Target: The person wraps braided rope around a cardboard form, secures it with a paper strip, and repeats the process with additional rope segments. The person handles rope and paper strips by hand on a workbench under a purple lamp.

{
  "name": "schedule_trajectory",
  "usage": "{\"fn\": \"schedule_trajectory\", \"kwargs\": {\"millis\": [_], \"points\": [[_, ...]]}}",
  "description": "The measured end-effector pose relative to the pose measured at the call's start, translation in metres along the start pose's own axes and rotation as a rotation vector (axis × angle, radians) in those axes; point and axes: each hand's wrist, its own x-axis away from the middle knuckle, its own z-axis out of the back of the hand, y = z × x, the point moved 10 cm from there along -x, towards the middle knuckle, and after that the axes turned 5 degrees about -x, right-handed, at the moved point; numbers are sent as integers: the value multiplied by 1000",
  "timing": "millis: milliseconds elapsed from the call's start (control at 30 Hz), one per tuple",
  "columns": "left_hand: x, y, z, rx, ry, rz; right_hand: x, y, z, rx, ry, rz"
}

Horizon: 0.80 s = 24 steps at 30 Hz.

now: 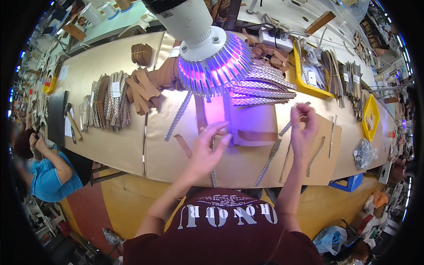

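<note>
My left hand (208,148) is over the table's near middle, fingers stretched and thumb apart. Beneath it runs a narrow braided strap (213,176); I see no grip on it. To the right, my right hand (304,126) is raised with curled fingers pinched together, slightly blurred; whatever they hold is too small to make out. Close by lie a short braided strap (286,129) and another braided strap (268,162). Between the hands, a flat brown strip (256,138) rests on the table. Beyond it lies a bundle of silvery braided straps (269,86), partly hidden by a lamp (216,66).
A cardboard sheet (324,165) bears more straps at the right. Yellow trays (304,84) and a plastic bag (365,153) lie farther right. Strap bundles (108,99), brown strips (142,90) and a hammer (73,123) are on the left, near a person in blue (55,174).
</note>
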Motion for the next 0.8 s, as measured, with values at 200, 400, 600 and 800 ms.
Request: {"fn": "schedule_trajectory", "kwargs": {"millis": [200, 400, 600, 800], "points": [[-8, 16, -26, -198, -17, -199, 45, -27, -26, 122, -406, 44], [-13, 11, -22, 95, -113, -76, 35, -29, -32, 54, -571, -23], [-29, 10, -36, 367, -102, 94, -5, -11, -19, -132, -461, -11], [-30, 8, -24, 249, -9, 12, 1, 40, 50, 270, -34, -25]]}}
